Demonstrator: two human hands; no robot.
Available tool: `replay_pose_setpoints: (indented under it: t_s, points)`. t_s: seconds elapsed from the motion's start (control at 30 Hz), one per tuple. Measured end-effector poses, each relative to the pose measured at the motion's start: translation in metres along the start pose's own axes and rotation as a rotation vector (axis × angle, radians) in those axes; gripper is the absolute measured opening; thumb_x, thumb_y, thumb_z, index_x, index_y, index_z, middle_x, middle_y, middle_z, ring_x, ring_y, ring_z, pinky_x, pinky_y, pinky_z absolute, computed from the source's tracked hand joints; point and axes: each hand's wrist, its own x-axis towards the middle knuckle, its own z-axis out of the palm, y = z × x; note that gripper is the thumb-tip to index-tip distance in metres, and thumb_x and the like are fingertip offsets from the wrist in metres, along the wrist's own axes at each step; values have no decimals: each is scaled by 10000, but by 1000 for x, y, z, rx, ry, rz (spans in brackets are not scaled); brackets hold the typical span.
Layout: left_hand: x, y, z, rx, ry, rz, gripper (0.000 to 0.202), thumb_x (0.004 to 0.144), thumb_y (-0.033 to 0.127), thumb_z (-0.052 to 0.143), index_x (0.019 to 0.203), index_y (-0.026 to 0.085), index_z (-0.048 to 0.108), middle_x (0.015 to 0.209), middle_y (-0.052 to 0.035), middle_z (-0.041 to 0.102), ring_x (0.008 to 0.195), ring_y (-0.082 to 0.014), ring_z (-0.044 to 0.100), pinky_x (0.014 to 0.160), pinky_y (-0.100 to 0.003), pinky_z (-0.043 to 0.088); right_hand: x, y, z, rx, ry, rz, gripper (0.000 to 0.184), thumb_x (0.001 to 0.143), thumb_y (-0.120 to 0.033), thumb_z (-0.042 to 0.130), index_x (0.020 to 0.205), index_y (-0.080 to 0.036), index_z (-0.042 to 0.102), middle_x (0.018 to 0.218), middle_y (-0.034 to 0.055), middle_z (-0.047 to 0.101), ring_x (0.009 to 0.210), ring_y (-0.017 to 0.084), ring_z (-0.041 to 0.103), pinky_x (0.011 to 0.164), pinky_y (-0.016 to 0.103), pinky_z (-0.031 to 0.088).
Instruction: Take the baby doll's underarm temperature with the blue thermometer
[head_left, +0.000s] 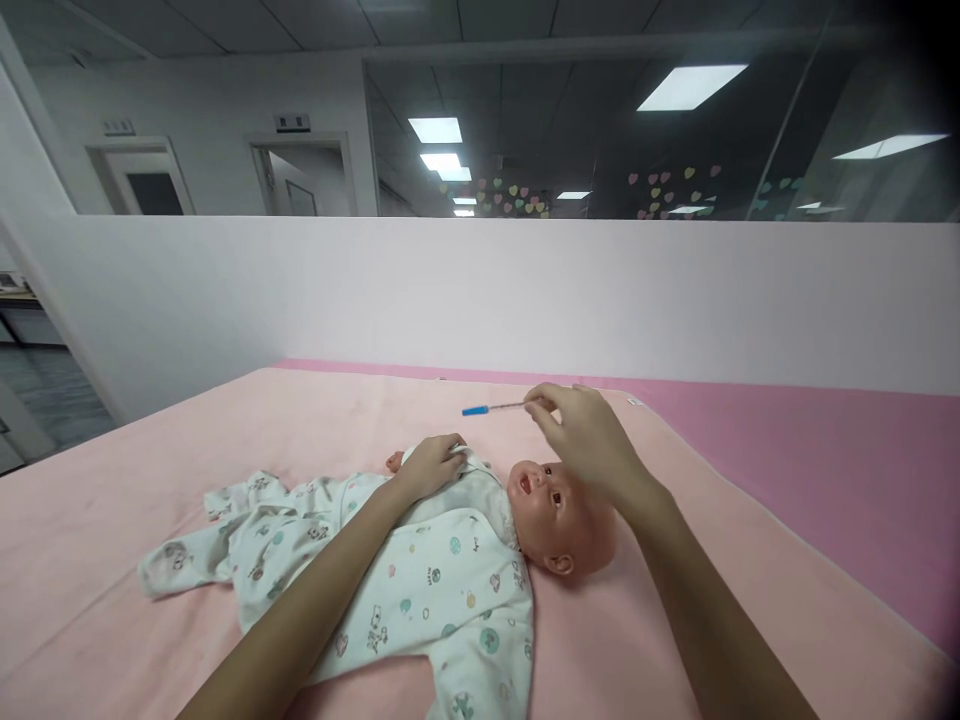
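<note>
A baby doll lies on its back, its head to the right and its face turned up. It wears a white printed top and trousers in a similar print. My left hand rests on the doll's chest, its fingers closed on the edge of the top near the far shoulder. Above the doll's head, my right hand pinches one end of a thin thermometer. Its blue end points left, held level in the air over the bed.
A pink sheet lies under the doll, with a darker pink surface at the right. Behind stands a low white partition topped by glass. A floor and furniture show at the far left.
</note>
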Motion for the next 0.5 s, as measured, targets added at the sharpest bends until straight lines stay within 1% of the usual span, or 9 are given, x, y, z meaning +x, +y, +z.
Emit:
replay_pose_setpoints:
  t_s: [0.03, 0.1, 0.17, 0.27, 0.37, 0.43, 0.5]
  points:
    - [0, 0, 0, -1, 3, 20, 250, 767, 310, 359, 873, 190, 552, 870, -16, 599, 819, -151, 530, 693, -237, 388, 0, 3, -4, 124, 12, 28, 230, 816, -254, 341, 820, -191, 562, 763, 16, 621, 716, 126, 544, 768, 279, 351]
    - [0, 0, 0, 6, 18, 45, 241, 766, 307, 360, 858, 190, 550, 887, -15, 586, 836, -147, 520, 710, -234, 387, -2, 5, -8, 322, 7, 62, 227, 800, -300, 370, 842, -193, 566, 800, 19, 621, 753, 130, 544, 665, 233, 373]
    - [-1, 0, 1, 32, 31, 61, 237, 767, 307, 362, 862, 194, 547, 888, -13, 578, 840, -147, 515, 719, -238, 385, -4, 3, -8, 410, -11, 69, 229, 787, -316, 392, 846, -190, 575, 802, 19, 623, 751, 130, 541, 625, 218, 368]
    - [-2, 2, 2, 119, 13, 93, 241, 776, 305, 356, 868, 194, 549, 868, -20, 577, 814, -152, 521, 702, -249, 384, -7, -3, -9, 408, -37, 43, 231, 784, -328, 404, 826, -196, 590, 793, 10, 627, 719, 126, 534, 597, 214, 354]
    - [-3, 11, -2, 276, -6, 117, 263, 786, 309, 342, 861, 195, 567, 854, -35, 572, 767, -157, 527, 658, -260, 381, -13, -11, -14, 361, -29, 9, 267, 803, -341, 376, 786, -197, 601, 780, 6, 628, 689, 120, 523, 581, 214, 341]
    - [-7, 20, -7, 391, 16, 139, 251, 775, 288, 362, 824, 187, 587, 838, -51, 569, 792, -169, 522, 654, -262, 377, -19, -15, -17, 332, -2, -14, 298, 818, -336, 347, 757, -197, 604, 763, 3, 626, 686, 117, 517, 595, 214, 340]
    - [-15, 31, -11, 432, 45, 156, 215, 751, 251, 397, 813, 192, 595, 830, -50, 574, 825, -170, 517, 660, -251, 375, -28, -18, -19, 299, 2, -48, 323, 826, -324, 326, 727, -192, 604, 741, 3, 622, 697, 120, 516, 617, 216, 343]
